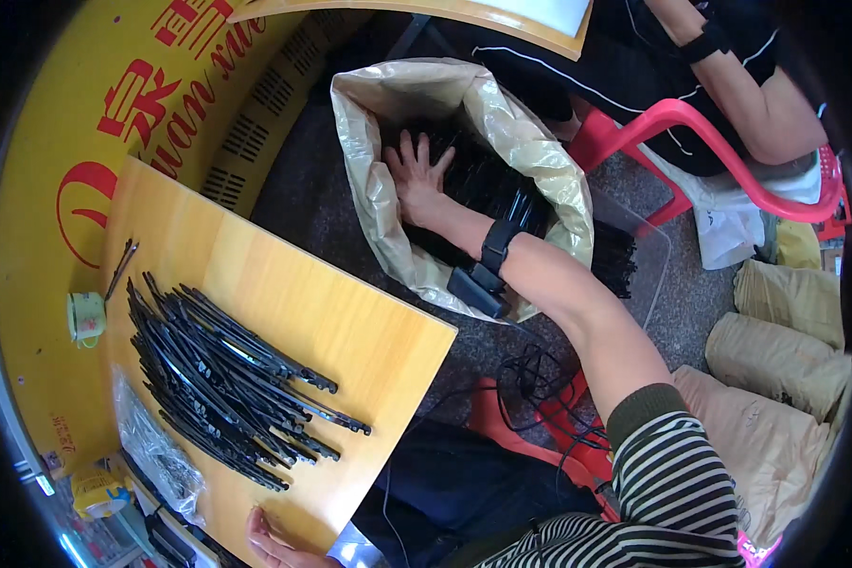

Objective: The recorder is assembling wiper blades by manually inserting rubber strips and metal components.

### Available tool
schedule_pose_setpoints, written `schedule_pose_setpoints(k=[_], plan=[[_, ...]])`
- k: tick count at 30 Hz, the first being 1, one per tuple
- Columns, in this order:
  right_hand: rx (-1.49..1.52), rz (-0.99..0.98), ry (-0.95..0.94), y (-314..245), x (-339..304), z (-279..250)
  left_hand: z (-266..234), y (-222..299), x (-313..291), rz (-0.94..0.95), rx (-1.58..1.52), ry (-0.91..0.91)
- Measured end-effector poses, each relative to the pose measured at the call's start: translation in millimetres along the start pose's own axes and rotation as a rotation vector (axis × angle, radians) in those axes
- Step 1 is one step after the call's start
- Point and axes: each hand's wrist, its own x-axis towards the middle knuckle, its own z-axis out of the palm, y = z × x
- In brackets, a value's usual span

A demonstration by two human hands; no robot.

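Black strips (516, 204) lie inside the sack (530, 133) at upper centre of the frame; its mouth stands wide, probably for easy reaching in. The right hand (418, 185) is spread, palm down, near the sack's left wall, its forearm (577, 293) slanting from lower right. A second pile (237, 388) lies roughly parallel on the tabletop (284, 275), perhaps for tidy handling. The left hand (276, 546), at the bottom edge, is cut off; its grip I cannot tell.

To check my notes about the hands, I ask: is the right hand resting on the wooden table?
No, the right hand is inside the open sack, spread out beside black strips.
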Motion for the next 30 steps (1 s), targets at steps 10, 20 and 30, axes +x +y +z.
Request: schedule_pose_setpoints(k=[10, 20, 30], plan=[[0.152, -0.11, 0.043, -16, -15, 47, -2, -4, 4, -0.184, -0.314, -0.11], [0.22, -0.144, -0.119, 8, -33, 17, 2, 1, 0, -0.151, -0.341, -0.083], [0.254, -0.11, -0.346, 26, -12, -10, 1, 7, 3, -0.109, -0.505, -0.113]])
